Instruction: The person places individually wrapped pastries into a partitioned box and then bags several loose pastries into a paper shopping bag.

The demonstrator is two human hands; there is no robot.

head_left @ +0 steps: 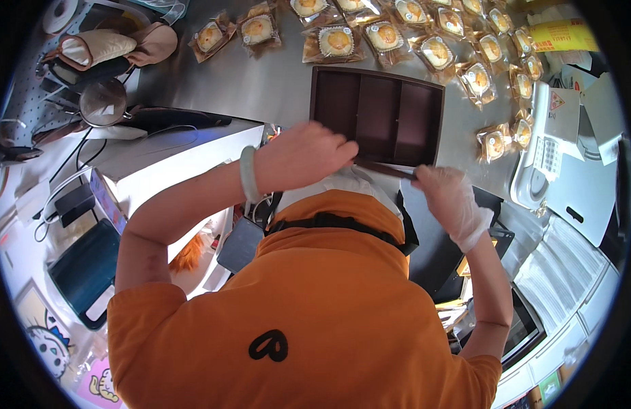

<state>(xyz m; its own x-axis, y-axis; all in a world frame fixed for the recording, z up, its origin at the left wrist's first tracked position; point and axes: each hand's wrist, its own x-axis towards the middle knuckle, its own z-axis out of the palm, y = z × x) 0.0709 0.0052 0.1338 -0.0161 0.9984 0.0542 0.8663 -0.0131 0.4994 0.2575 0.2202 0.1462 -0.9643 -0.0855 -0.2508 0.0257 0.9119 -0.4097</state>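
A dark brown box [441,123] with upright dividers lies on the steel worktop in front of me. Just at its near side, a narrow dark brown strip [385,169] runs between my hands; I cannot tell whether it is a loose divider or part of the box. My left hand [303,155], bare with a pale bangle at the wrist, has its fingers curled at the strip's left end. In a clear plastic glove, my right hand [450,201] pinches the right end. The undersides of both hands' fingers are partly hidden.
Several small round cakes [336,41] in clear wrappers lie along the far side and right of the steel worktop [261,88]. A white scale [533,163] stands at the right. A strainer [102,102] and oven mitts [97,49] hang at the left.
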